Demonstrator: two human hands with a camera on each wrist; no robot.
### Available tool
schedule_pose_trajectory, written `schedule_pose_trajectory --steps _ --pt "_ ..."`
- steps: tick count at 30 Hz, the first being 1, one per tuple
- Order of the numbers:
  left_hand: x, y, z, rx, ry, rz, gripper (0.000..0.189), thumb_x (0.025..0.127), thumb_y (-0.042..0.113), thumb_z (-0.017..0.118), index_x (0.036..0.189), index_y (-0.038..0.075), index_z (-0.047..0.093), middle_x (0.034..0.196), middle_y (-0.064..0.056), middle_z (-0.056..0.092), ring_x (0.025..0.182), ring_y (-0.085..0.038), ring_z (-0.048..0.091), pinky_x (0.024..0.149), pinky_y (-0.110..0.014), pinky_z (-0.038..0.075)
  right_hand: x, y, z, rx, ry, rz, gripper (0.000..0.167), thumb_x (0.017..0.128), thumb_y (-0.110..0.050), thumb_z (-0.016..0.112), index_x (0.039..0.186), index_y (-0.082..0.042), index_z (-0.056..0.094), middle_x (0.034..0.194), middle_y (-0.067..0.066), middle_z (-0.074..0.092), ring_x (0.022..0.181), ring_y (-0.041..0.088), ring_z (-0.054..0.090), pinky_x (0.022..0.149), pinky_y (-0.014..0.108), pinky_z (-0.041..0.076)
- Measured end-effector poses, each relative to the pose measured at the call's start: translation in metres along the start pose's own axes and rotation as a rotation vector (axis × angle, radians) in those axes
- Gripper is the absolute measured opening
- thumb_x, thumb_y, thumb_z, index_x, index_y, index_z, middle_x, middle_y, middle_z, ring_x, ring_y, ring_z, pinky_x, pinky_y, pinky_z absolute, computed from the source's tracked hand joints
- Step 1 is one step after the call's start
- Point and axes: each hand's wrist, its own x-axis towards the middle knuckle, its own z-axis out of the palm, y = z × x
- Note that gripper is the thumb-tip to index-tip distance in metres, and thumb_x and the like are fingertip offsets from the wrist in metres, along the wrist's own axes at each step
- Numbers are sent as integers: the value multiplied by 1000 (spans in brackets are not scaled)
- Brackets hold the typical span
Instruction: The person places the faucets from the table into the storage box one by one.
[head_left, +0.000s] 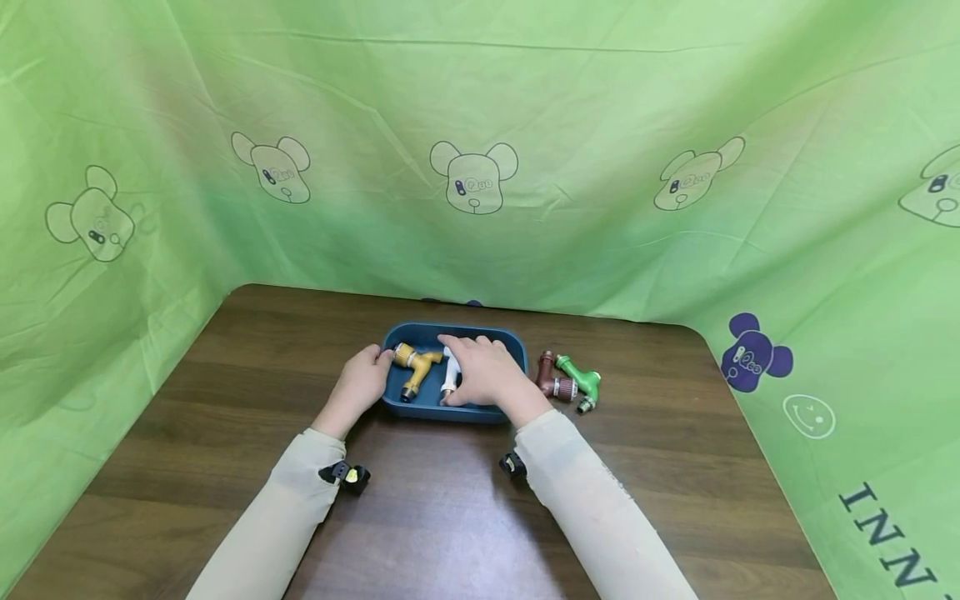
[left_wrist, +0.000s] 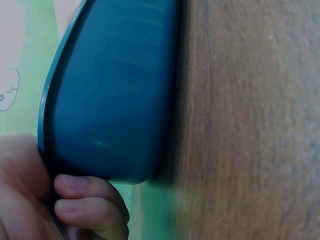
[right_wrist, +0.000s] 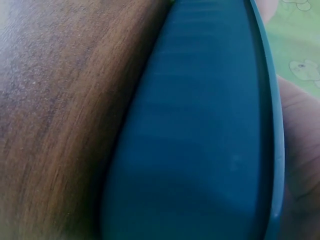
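A yellow tap (head_left: 420, 367) with a dark threaded end lies in the left half of a blue tray (head_left: 450, 412). My left hand (head_left: 363, 379) grips the tray's left end; in the left wrist view, curled fingers (left_wrist: 90, 207) press its outside wall. My right hand (head_left: 483, 371) reaches over the front rim into the tray. Its thumb and index finger bracket a white tap (head_left: 452, 375), holding it beside the yellow one. The palm hides part of the white tap and the tray's right half. In the right wrist view only the palm (right_wrist: 302, 145) shows behind the rim.
Just right of the tray, a brown tap (head_left: 553, 383) and a green tap (head_left: 585, 383) lie side by side on the wooden table (head_left: 420, 517). A green printed cloth (head_left: 480, 100) hangs behind the table and along both sides.
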Motion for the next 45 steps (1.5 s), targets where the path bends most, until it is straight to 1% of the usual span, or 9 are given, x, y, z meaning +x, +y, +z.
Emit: schedule_pose_trajectory --steps 12,24,29,45 --pt "0 -1 0 -4 7 12 33 111 32 41 92 7 52 74 -6 41 65 -22 46 59 -32 38 0 1 4 -7 -19 5 104 77 -56 84 161 -23 31 153 4 52 133 32 50 110 52 39" --pt "0 0 0 -15 1 -7 33 111 33 40 94 7 52 75 -7 42 66 -22 46 59 -32 38 2 0 8 -16 -39 18 105 79 -57 83 162 -24 28 154 5 51 137 33 48 113 53 36" --pt "0 -1 1 -10 4 -7 33 111 33 41 93 7 52 75 -6 41 66 -22 46 59 -32 37 2 -1 9 -4 -37 17 105 79 -56 84 162 -23 28 154 6 51 137 34 48 114 54 35" --pt "0 -1 3 -4 8 -5 34 111 33 40 93 7 51 76 -7 40 67 -23 46 60 -32 37 4 -2 15 -15 -28 21 104 79 -57 83 161 -23 29 153 6 51 136 33 49 113 53 37"
